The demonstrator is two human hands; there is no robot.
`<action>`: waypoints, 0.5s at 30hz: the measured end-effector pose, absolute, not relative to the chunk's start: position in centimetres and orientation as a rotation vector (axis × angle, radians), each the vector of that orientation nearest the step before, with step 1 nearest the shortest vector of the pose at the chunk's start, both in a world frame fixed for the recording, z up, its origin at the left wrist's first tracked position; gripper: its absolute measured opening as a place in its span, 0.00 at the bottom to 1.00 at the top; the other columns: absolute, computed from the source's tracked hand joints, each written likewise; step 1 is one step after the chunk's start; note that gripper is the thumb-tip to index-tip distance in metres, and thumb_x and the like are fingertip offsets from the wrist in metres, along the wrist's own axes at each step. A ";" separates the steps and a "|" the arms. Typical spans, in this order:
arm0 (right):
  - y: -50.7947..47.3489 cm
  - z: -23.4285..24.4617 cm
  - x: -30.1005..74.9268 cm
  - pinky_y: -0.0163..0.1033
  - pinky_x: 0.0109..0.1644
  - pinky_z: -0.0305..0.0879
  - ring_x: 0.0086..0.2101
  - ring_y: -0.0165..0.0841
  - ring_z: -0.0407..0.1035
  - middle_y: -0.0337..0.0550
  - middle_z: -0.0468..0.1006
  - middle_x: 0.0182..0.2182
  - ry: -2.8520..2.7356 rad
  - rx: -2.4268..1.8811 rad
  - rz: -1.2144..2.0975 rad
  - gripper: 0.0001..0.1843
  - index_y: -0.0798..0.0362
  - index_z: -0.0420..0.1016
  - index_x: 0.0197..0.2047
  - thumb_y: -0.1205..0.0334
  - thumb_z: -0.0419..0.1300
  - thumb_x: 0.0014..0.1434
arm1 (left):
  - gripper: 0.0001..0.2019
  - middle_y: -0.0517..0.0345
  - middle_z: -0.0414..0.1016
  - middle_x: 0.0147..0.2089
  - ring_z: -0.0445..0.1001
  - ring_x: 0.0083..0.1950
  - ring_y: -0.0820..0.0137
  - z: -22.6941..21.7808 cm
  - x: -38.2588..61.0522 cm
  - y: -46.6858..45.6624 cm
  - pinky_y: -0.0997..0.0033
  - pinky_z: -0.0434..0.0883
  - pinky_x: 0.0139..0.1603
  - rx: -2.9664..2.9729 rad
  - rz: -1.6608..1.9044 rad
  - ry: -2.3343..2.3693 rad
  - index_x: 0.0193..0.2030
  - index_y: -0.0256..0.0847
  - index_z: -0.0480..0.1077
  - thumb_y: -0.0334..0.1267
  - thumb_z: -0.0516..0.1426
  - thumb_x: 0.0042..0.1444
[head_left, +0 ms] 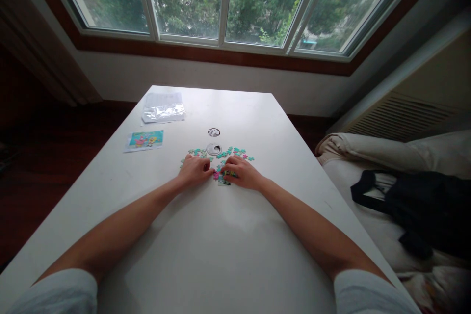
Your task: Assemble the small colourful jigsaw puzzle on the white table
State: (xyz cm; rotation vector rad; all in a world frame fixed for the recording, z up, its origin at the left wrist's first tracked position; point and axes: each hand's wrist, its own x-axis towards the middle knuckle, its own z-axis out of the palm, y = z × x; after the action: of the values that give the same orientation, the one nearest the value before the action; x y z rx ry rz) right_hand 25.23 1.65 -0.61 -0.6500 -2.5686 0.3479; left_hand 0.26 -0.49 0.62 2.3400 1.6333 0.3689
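Observation:
Small teal and pink jigsaw pieces (235, 152) lie scattered in the middle of a white table (221, 235). Both my hands rest on the table among them, fingertips almost meeting. My left hand (195, 170) touches a pink piece (216, 175) with its fingertips. My right hand (241, 172) presses on a small joined cluster of pieces (222, 180) just below its fingers. Whether either hand pinches a piece is hidden by the fingers.
A colourful picture card (144, 140) and a clear plastic bag (163, 107) lie at the far left of the table. A round cable hole (214, 132) and its cover (214, 148) sit beyond the pieces. A bed with a black bag (423, 206) stands right. A window wall is ahead.

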 end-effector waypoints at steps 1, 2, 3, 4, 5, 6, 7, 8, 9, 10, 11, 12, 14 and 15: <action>1.7 -0.6 25.2 0.46 0.49 0.66 0.43 0.40 0.67 0.48 0.74 0.40 -2.568 -0.648 0.348 0.11 0.48 0.79 0.47 0.54 0.60 0.69 | 0.15 0.57 0.78 0.29 0.74 0.36 0.63 0.6 0.3 -0.5 0.59 0.59 0.51 2.339 0.371 1.635 0.28 0.43 0.71 0.50 0.55 0.60; 1.7 -0.6 25.2 0.46 0.49 0.67 0.42 0.40 0.67 0.48 0.74 0.40 -2.568 -0.646 0.347 0.11 0.48 0.79 0.47 0.53 0.59 0.69 | 0.15 0.57 0.78 0.29 0.74 0.36 0.63 0.6 0.3 -0.5 0.58 0.59 0.51 2.338 0.373 1.639 0.28 0.43 0.71 0.50 0.55 0.60; 1.7 -0.6 25.2 0.46 0.49 0.67 0.42 0.40 0.67 0.48 0.74 0.40 -2.567 -0.645 0.347 0.11 0.48 0.79 0.47 0.53 0.59 0.69 | 0.15 0.57 0.78 0.29 0.74 0.36 0.63 0.6 0.3 -0.5 0.58 0.59 0.51 2.335 0.374 1.641 0.28 0.43 0.71 0.50 0.55 0.60; 1.7 -0.6 25.2 0.46 0.49 0.67 0.42 0.40 0.67 0.48 0.74 0.40 -2.564 -0.645 0.346 0.11 0.48 0.79 0.47 0.53 0.59 0.69 | 0.15 0.57 0.78 0.29 0.74 0.36 0.63 0.6 0.3 -0.5 0.58 0.59 0.51 2.330 0.372 1.644 0.28 0.43 0.71 0.50 0.55 0.60; 1.7 -0.7 25.2 0.46 0.49 0.67 0.42 0.40 0.67 0.48 0.74 0.40 -2.562 -0.643 0.346 0.11 0.48 0.79 0.47 0.53 0.59 0.69 | 0.15 0.57 0.78 0.29 0.74 0.36 0.63 0.6 0.3 -0.6 0.58 0.59 0.51 2.324 0.372 1.647 0.28 0.43 0.71 0.50 0.55 0.60; 1.7 -0.7 25.2 0.46 0.49 0.67 0.42 0.40 0.67 0.48 0.74 0.40 -2.560 -0.642 0.346 0.11 0.48 0.79 0.47 0.53 0.59 0.69 | 0.16 0.56 0.78 0.29 0.74 0.37 0.62 0.6 0.3 -0.6 0.58 0.59 0.52 2.321 0.373 1.647 0.28 0.43 0.71 0.50 0.55 0.60; 1.7 -0.7 25.2 0.45 0.49 0.67 0.42 0.40 0.67 0.48 0.74 0.40 -2.559 -0.644 0.347 0.11 0.48 0.79 0.47 0.52 0.59 0.69 | 0.16 0.56 0.78 0.29 0.74 0.37 0.62 0.6 0.3 -0.6 0.58 0.59 0.51 2.321 0.374 1.645 0.28 0.43 0.71 0.50 0.55 0.60; 1.7 -0.7 25.2 0.45 0.49 0.67 0.42 0.40 0.67 0.48 0.74 0.40 -2.560 -0.645 0.349 0.11 0.48 0.79 0.47 0.52 0.59 0.69 | 0.16 0.56 0.78 0.29 0.74 0.36 0.62 0.5 0.3 -0.6 0.58 0.59 0.51 2.323 0.377 1.640 0.28 0.43 0.71 0.50 0.55 0.60; 1.7 -0.7 25.3 0.45 0.49 0.67 0.42 0.40 0.67 0.48 0.74 0.40 -2.560 -0.646 0.350 0.11 0.48 0.79 0.47 0.53 0.59 0.69 | 0.16 0.56 0.78 0.29 0.74 0.36 0.62 0.5 0.3 -0.5 0.58 0.59 0.51 2.328 0.379 1.636 0.28 0.43 0.71 0.50 0.55 0.60; 1.7 -0.8 25.3 0.45 0.49 0.67 0.42 0.40 0.67 0.48 0.74 0.40 -2.562 -0.646 0.351 0.11 0.48 0.79 0.47 0.53 0.59 0.69 | 0.16 0.56 0.78 0.29 0.74 0.36 0.62 0.4 0.3 -0.5 0.58 0.59 0.51 2.335 0.384 1.632 0.28 0.43 0.71 0.50 0.55 0.61; 1.7 -0.8 25.3 0.45 0.49 0.66 0.42 0.40 0.67 0.48 0.74 0.40 -2.562 -0.646 0.351 0.11 0.49 0.79 0.47 0.53 0.59 0.69 | 0.15 0.56 0.78 0.29 0.74 0.36 0.62 0.4 0.3 -0.5 0.58 0.59 0.51 2.344 0.387 1.631 0.28 0.43 0.71 0.50 0.55 0.61; 1.7 -0.8 25.3 0.45 0.49 0.66 0.42 0.40 0.67 0.48 0.74 0.40 -2.562 -0.646 0.350 0.11 0.49 0.79 0.47 0.53 0.59 0.69 | 0.15 0.56 0.78 0.29 0.74 0.36 0.62 0.4 0.3 -0.5 0.58 0.58 0.50 2.352 0.387 1.633 0.28 0.43 0.71 0.49 0.55 0.61; 1.7 -0.8 25.3 0.45 0.49 0.66 0.42 0.39 0.67 0.47 0.74 0.39 -2.562 -0.643 0.346 0.11 0.49 0.79 0.47 0.54 0.59 0.69 | 0.16 0.56 0.78 0.29 0.74 0.36 0.62 0.3 0.3 -0.5 0.59 0.58 0.49 2.368 0.386 1.639 0.28 0.43 0.71 0.49 0.55 0.62; 1.7 -0.8 25.3 0.45 0.49 0.66 0.42 0.39 0.67 0.47 0.74 0.39 -2.561 -0.642 0.344 0.11 0.49 0.79 0.47 0.54 0.60 0.69 | 0.16 0.56 0.78 0.29 0.74 0.37 0.62 0.3 0.3 -0.5 0.59 0.58 0.48 2.376 0.384 1.638 0.28 0.43 0.70 0.49 0.54 0.62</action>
State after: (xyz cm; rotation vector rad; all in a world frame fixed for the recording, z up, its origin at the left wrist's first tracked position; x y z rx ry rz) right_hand 25.25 1.75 -0.78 -0.6421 -2.5609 0.3441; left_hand 0.28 -0.48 0.34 2.3755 1.6379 0.3837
